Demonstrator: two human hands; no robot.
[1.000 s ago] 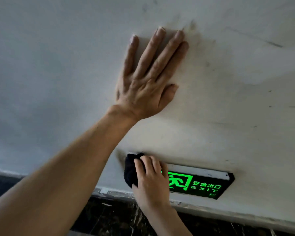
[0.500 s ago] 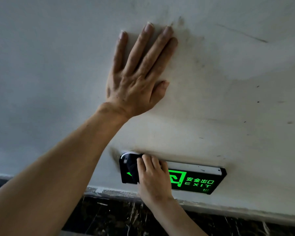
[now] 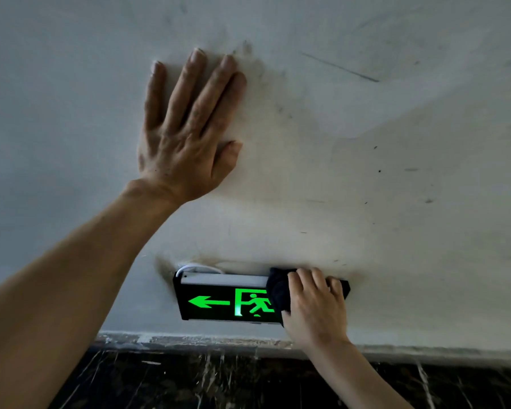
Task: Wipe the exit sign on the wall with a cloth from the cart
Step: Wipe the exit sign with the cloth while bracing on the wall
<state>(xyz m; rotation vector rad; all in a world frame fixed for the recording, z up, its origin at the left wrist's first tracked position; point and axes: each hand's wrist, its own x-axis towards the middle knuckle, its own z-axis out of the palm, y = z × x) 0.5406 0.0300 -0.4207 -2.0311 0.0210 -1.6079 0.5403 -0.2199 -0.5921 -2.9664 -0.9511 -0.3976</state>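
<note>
The exit sign [image 3: 219,301] is a black box low on the white wall, lit with a green arrow and a running figure. My right hand [image 3: 314,308] presses a dark cloth [image 3: 278,290] against the sign's right half and hides the lettering there. My left hand [image 3: 186,128] lies flat on the wall above and left of the sign, fingers spread, holding nothing.
The white wall [image 3: 396,172] carries scuffs and grey smudges around my left hand. A white cable [image 3: 199,266] loops out above the sign's top left corner. A dark marbled skirting band [image 3: 219,379] runs below the wall's lower edge.
My right hand slid the cloth from the sign's left end across to its right half, uncovering the arrow and running figure. My left hand stayed flat on the wall.
</note>
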